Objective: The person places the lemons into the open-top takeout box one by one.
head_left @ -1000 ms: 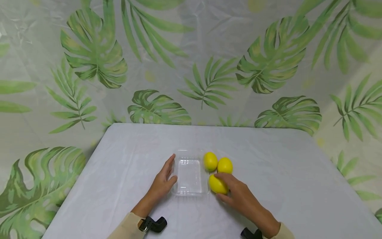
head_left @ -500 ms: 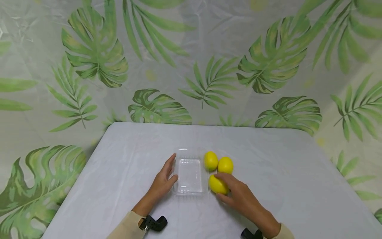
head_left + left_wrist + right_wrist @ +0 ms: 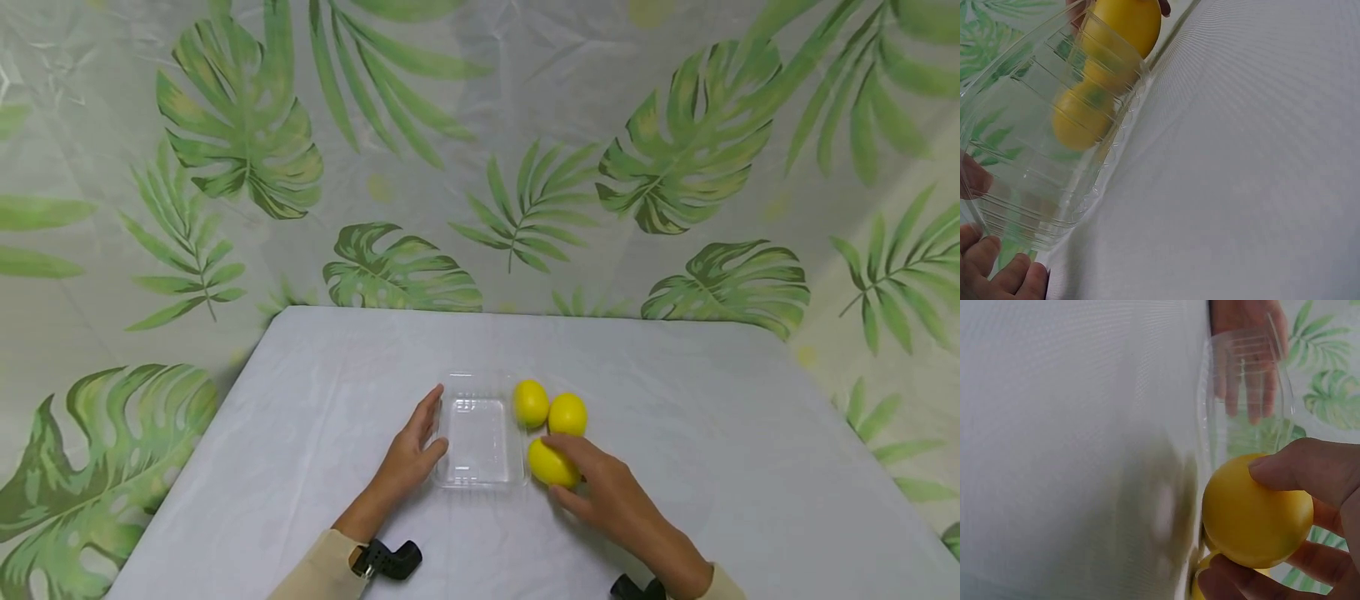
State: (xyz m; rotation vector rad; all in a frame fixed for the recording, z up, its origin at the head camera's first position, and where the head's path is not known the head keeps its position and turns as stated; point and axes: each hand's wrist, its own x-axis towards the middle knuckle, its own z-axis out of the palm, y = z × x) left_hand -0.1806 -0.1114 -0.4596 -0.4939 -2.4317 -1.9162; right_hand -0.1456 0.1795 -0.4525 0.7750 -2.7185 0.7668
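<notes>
Across the white table (image 3: 360, 367), seen from my head, a clear box (image 3: 480, 442) sits between my two arms. My left grip (image 3: 412, 450) is spread, fingers and thumb laid along the box's left side. My right grip (image 3: 611, 496) is curled round the near lemon (image 3: 553, 464), just beside the box's right side. Behind that, a second lemon (image 3: 532, 404) sits close against the box, and a third lemon (image 3: 567, 414) is just to its right. Past the table's far edge rises a leafy backdrop (image 3: 510, 167).

From my left wrist, fingertips show at the lower left by the box's wall, and yellow shows through the plastic.

From my right wrist, my thumb lies on the near lemon with fingers curled beneath; I cannot tell whether it touches the table. Beyond it, the fingers of my left grip show fairly straight through the box.
</notes>
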